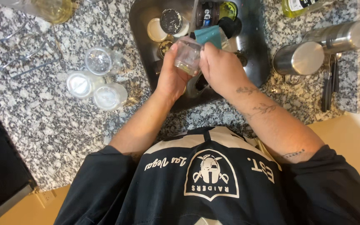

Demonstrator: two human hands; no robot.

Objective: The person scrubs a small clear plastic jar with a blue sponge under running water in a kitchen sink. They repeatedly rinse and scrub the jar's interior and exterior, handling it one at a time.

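While its fingers are curling closed around a clear glass jar (188, 55), the left hand (171, 77) is tilting it over the dark sink (253, 50); the right hand (221, 68), at the jar's three o'clock, is pinching a teal sponge (208, 35) against it. Three upturned jars (96, 79) are sitting at nine o'clock on the speckled granite counter (59, 129).

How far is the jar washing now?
Done, it seems: three clear jars stand upside down on the counter. In hand: left hand holds a jar over the sink; right hand presses a teal sponge to it. Left: lids lie in the sink.
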